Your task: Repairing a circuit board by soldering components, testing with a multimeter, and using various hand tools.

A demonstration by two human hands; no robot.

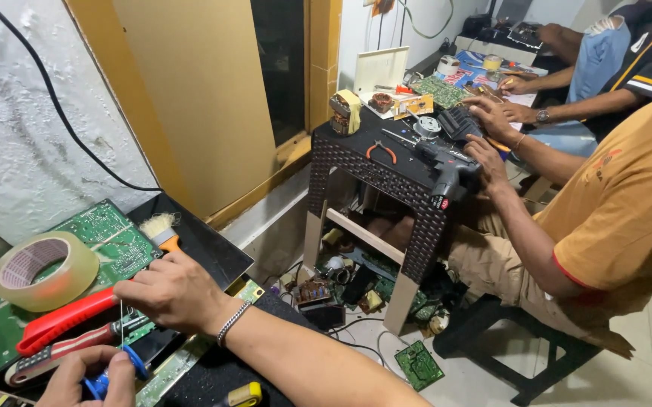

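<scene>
My right hand (175, 290), with a metal bracelet on the wrist, reaches in from the right over a green circuit board (111, 241). Its fingertips pinch a thin wire (121, 325) that runs straight down to my left hand (88, 377). That hand is closed around a small blue spool (136, 363) at the bottom edge. Just under my right hand lie a red-handled cutter (62, 322) and a red and grey screwdriver (55, 353). A brush with an orange handle (162, 230) rests just above my right hand.
A roll of clear tape (43, 270) sits on the board at left. A yellow-handled tool (243, 393) lies beside my forearm. A co-worker in an orange shirt (627, 203) holds a cordless drill (446, 162) on a black stool-table (364, 177) with pliers (381, 151). Boards and parts litter the floor (419, 364).
</scene>
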